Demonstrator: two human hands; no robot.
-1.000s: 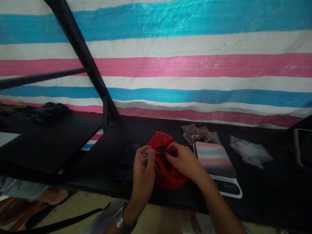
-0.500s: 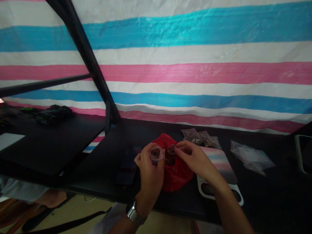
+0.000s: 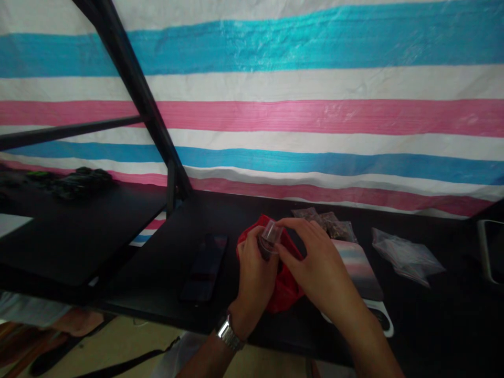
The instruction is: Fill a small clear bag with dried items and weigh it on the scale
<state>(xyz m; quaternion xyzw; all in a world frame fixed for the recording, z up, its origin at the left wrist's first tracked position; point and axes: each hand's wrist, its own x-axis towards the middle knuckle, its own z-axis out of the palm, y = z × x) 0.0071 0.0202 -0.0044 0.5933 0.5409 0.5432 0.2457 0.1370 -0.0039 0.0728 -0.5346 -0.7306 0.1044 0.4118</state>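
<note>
My left hand [image 3: 255,275] holds a small clear plastic bag [image 3: 269,237] with dark bits in it, raised above a red plastic bag [image 3: 284,286] on the black table [image 3: 165,273]. My right hand [image 3: 317,265] pinches the top of the same small bag, its fingers over the mouth. A watch is on my left wrist. Most of the red bag is hidden behind both hands.
A kitchen scale [image 3: 360,273] with a shiny plate lies right of the hands. Behind it are small filled bags [image 3: 326,223], and empty clear bags [image 3: 405,254] lie further right. A dark phone [image 3: 205,268] rests left of the hands. A black frame post [image 3: 134,89] slants at left.
Both hands lifted the small clear bag from the red bag's mouth and came together on it. My right hand moved from the red bag to the small bag's top.
</note>
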